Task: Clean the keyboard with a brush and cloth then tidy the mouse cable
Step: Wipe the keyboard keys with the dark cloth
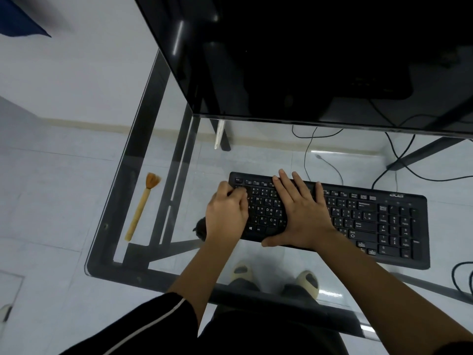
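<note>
A black keyboard (pixel 371 216) lies on the glass desk (pixel 163 262). My left hand (pixel 225 213) is at the keyboard's left end, its fingers curled over the top-left keys. It seems to grip a dark cloth (pixel 201 226), and a bit of that cloth sticks out by the wrist. My right hand (pixel 302 213) lies flat on the keyboard's middle with straight fingers and the thumb at the front edge. A brush (pixel 139 211) with a pale wooden handle and orange bristles lies on the desk far to the left, apart from both hands. The mouse is out of view.
A black monitor (pixel 307 60) looms over the back of the desk. Thin black cables (pixel 307 149) run behind the keyboard, and a thicker black cable (pixel 458 275) loops at the right edge. My feet (pixel 242 272) and the desk's dark frame show through the glass.
</note>
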